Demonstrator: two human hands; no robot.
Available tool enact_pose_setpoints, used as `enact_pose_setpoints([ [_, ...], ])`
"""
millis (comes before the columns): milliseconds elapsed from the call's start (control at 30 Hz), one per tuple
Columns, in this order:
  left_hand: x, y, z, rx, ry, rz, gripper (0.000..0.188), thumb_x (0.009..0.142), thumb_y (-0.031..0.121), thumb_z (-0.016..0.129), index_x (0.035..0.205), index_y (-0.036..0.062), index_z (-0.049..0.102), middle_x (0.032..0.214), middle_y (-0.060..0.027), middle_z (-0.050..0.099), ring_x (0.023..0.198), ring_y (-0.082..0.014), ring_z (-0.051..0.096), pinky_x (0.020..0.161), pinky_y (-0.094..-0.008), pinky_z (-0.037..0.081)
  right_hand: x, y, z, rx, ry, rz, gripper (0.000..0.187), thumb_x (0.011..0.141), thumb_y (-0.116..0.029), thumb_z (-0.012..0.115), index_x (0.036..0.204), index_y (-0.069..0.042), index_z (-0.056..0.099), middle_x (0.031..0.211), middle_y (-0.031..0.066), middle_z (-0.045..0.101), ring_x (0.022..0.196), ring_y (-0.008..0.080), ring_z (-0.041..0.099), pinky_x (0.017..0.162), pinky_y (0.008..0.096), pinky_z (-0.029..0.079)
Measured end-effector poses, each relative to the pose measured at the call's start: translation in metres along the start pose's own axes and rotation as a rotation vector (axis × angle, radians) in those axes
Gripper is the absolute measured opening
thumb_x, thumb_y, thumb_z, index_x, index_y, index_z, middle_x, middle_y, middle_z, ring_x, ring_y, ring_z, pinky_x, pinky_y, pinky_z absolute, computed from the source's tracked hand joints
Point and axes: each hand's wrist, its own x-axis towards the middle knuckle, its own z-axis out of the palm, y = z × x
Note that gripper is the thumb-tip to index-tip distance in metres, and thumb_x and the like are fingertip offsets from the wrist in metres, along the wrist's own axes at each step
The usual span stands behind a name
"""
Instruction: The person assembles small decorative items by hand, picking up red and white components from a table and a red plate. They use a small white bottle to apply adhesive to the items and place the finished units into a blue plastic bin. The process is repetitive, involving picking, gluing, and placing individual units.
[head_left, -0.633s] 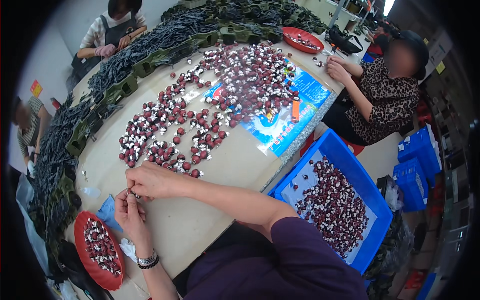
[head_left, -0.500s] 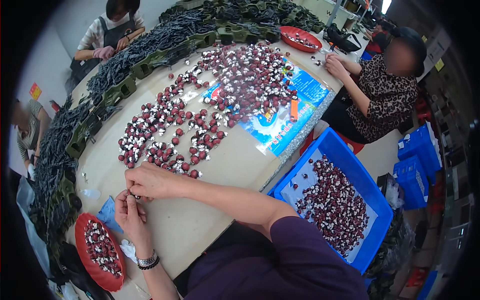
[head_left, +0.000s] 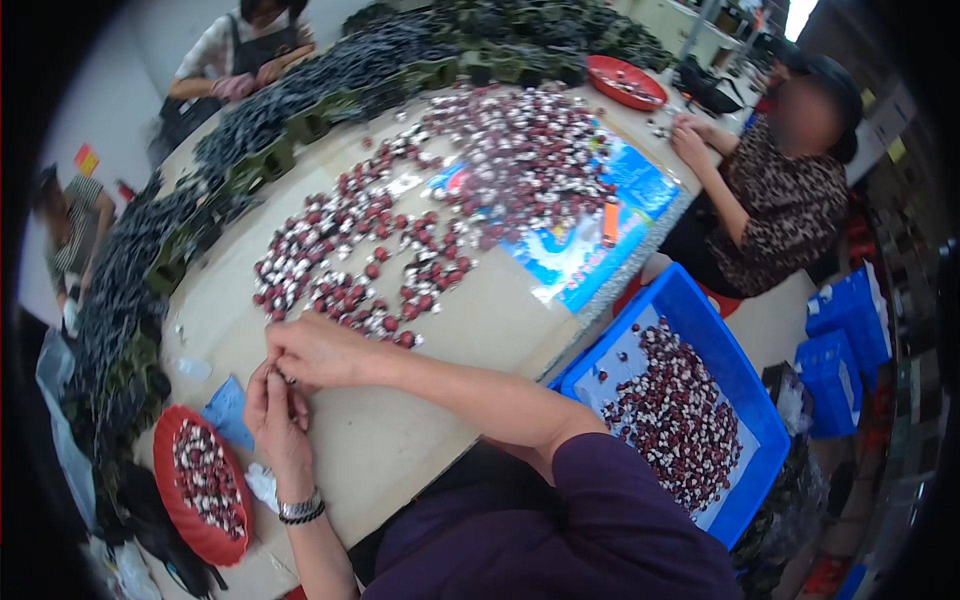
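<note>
Between the fingertips of the left hand (head_left: pixel 276 412) and the right hand (head_left: pixel 320 350), a small dark piece (head_left: pixel 288 379) is held; it is mostly hidden by the fingers, and its form cannot be told. Both hands are set in a narrow pinch and are placed close together. Just beyond the right hand, small red-and-white pieces (head_left: pixel 375 285) are scattered on the table (head_left: pixel 375 475); farther off and to the right, they are heaped partly over a printed blue sheet (head_left: pixel 590 268). Left of and nearer than the left hand, more pieces are contained in a red dish (head_left: pixel 168 475). Beside the left hand, a blue packet (head_left: pixel 228 412) is laid. Well to the right of both hands, a blue bin (head_left: pixel 754 400) is filled with similar pieces.
</note>
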Motion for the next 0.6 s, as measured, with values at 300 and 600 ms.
enact_pose_setpoints([
  [300, 0.002, 0.014, -0.004, -0.081, 0.015, -0.09, 0.018, 0.097, 0.02, 0.051, 0.103, 0.0046, 0.058, 0.067, 0.0032, 0.05, 0.051, -0.0032, 0.044, 0.04, -0.0185, 0.027, 0.006, 0.002, -0.02, -0.344, 0.282, -0.018, 0.015, 0.086, -0.004, 0.055, 0.099, -0.004, 0.063, 0.072, 0.008, 0.069, 0.061, 0.0132, 0.065, 0.058, 0.0267, 0.051],
  [600, 0.006, 0.007, -0.018, -0.521, -0.119, -0.187, 0.027, 0.097, 0.031, 0.05, 0.093, 0.0042, 0.052, 0.067, -0.0006, 0.049, 0.047, -0.0052, 0.041, 0.038, -0.0186, 0.028, 0.01, -0.004, -0.023, -0.553, 0.274, 0.108, 0.011, 0.08, -0.009, 0.063, 0.091, -0.007, 0.065, 0.075, 0.0102, 0.068, 0.068, 0.0275, 0.065, 0.062, 0.039, 0.048],
])
